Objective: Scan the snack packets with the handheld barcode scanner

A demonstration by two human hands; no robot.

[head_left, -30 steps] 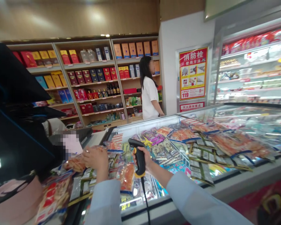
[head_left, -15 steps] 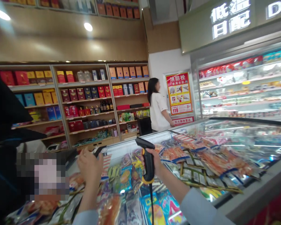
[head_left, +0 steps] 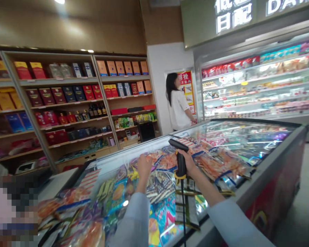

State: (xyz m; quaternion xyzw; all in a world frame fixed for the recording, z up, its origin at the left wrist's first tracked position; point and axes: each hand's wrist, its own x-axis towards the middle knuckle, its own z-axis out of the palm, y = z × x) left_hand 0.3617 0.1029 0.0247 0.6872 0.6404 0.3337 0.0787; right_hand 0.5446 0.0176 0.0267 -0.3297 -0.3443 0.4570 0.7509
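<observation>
A: Quick one: where's the scanner (head_left: 181,164)?
B: Up over the freezer chest (head_left: 278,192), roughly upright, head facing left.
A: Right hand (head_left: 189,161)?
B: Fingers wrapped round the scanner's grip. Looks like a firm hold; I'd leave the wrist loose so the head can be angled.
A: Cable (head_left: 183,212)?
B: Hangs from the grip, crossing my sight of the green-edged packets (head_left: 192,209). Better slack, so it doesn't snag.
A: Left hand (head_left: 144,166)?
B: Left of the scanner, beside the orange-filled packets (head_left: 167,162). Fingers curled, narrow; can't tell if they touch or pinch anything.
A: Tips?
B: Take a packet by its edge, flatten creases, turn any printed code squarely to the scanner's head, fingers clear of it. Shiny plastic may glare, so tilt slightly.
A: Beyond?
B: Person in white (head_left: 179,106) behind the chest; stocked shelves (head_left: 77,103) further left.
</observation>
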